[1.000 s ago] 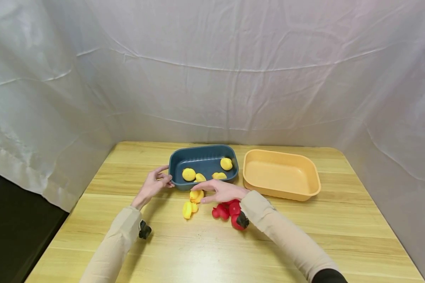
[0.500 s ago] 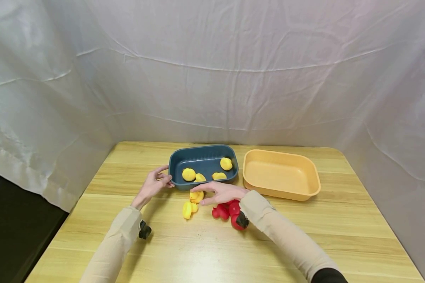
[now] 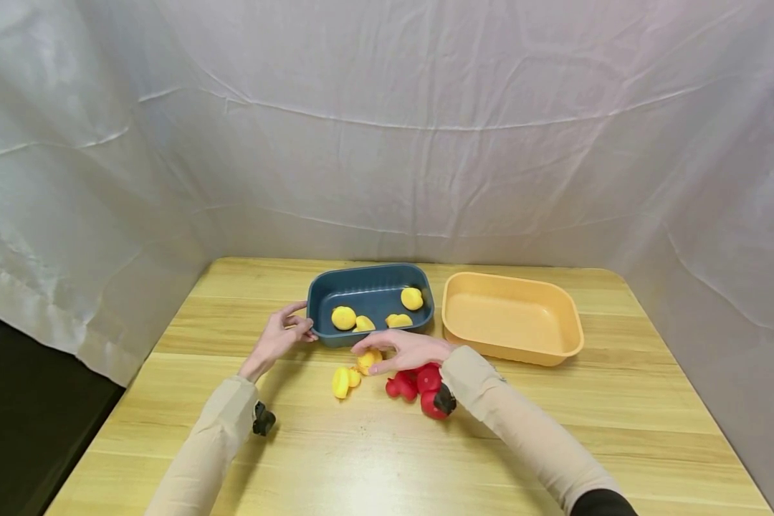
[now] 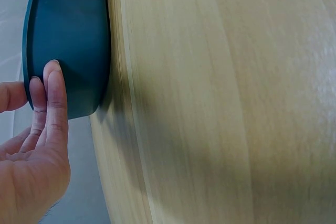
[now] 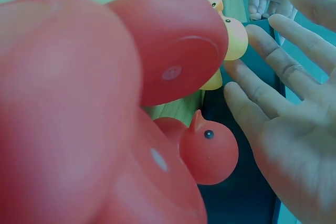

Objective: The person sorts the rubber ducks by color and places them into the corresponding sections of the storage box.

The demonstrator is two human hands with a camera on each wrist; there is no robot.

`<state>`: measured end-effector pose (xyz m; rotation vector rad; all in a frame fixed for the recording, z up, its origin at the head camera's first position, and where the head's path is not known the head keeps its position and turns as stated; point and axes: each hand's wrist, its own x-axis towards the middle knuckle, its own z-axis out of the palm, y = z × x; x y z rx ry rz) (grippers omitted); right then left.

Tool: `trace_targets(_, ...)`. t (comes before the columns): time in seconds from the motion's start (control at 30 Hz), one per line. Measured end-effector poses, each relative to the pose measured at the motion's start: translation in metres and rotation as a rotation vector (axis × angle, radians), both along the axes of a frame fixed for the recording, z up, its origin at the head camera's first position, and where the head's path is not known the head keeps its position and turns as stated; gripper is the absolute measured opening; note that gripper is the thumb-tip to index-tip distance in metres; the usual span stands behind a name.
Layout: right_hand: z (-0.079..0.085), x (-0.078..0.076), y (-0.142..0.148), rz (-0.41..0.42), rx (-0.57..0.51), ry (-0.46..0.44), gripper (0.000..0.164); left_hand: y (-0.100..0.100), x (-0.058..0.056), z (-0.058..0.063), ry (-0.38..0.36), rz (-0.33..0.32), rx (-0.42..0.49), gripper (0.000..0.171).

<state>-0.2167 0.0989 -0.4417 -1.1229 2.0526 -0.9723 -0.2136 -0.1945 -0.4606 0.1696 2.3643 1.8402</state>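
My left hand (image 3: pixel 279 342) touches the near left corner of the dark blue bin (image 3: pixel 370 275). In the left wrist view its fingers (image 4: pixel 56 98) lie fairly straight against the bin's outer wall. Several yellow rubber ducks (image 3: pixel 344 318) are inside that bin. My right hand (image 3: pixel 406 349) is over the table just in front of the bin, at an orange-yellow rubber duck (image 3: pixel 369 360) partly covered by it. Its fingers look extended in the right wrist view, by a yellow head. Another yellow duck (image 3: pixel 340 383) lies just left of it.
Several red rubber ducks (image 3: pixel 401 385) are clustered under the right wrist and loom large in the right wrist view. A light orange bin (image 3: pixel 512 351) without ducks stands right of the blue one. White sheeting (image 3: pixel 426 179) closes off the table's back and sides.
The right hand has shifted slightly to the right over the last half second. The orange-yellow duck beneath it has moved right too and turned. The left hand and the bins look unmoved.
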Motion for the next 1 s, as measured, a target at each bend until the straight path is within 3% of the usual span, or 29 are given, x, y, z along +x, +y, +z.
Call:
trace_targets(0.2,-0.0019,-0.0004,0.0015,0.001,0.000,0.033,0.048,0.0002,-0.0016,-0.0017,0.002,0.001,-0.002,0.058)
trace_targets(0.43,-0.0022,-0.0012,0.0020,-0.004,0.105,0.136,0.050,-0.0007,-0.0020,-0.0020,-0.001,0.001,-0.008,0.058)
trace_targets(0.57,-0.0016,-0.0013,0.0020,-0.013,0.145,0.138,0.051,-0.0011,-0.0016,-0.0017,-0.002,0.003,-0.011,0.058)
trace_targets(0.8,-0.0028,-0.0023,0.0012,0.004,0.129,0.154,0.034,0.0007,-0.0007,0.0009,0.012,0.003,0.002,0.058)
trace_targets(1.0,-0.0047,-0.0021,0.0004,-0.013,0.110,0.177,0.036,0.0006,0.0009,0.0027,0.005,0.001,-0.001,0.058)
